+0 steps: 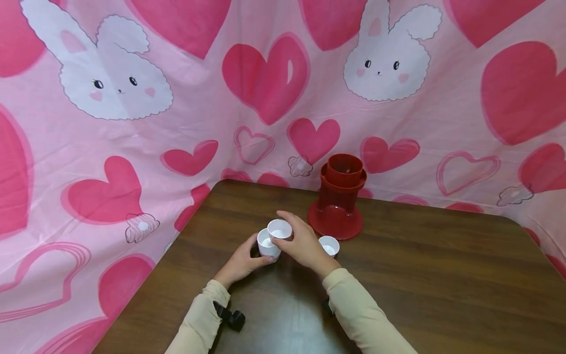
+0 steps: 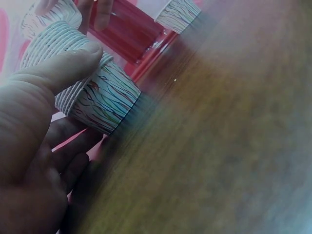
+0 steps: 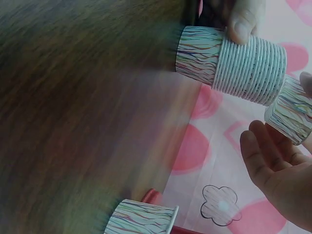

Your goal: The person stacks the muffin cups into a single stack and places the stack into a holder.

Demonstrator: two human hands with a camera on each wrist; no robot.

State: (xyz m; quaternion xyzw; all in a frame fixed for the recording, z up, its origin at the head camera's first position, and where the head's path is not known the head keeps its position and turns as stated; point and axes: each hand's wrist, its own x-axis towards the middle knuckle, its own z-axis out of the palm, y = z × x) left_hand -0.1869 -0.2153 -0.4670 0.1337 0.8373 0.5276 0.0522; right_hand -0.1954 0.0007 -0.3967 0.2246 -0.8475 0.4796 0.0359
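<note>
No text, label, brand, number or sign can be read anywhere: only coloured wavy lines are printed on the paper cups [image 2: 105, 95], and only hearts and rabbits are shown on the pink cloth [image 1: 132, 123].

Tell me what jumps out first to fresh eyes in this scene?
The two hands meeting at the middle of the brown table: the left hand grips a stack of paper cups while the right hand holds a single cup just above it. Behind stands a red holder, before a loud pink cloth with hearts and bunnies.
</note>
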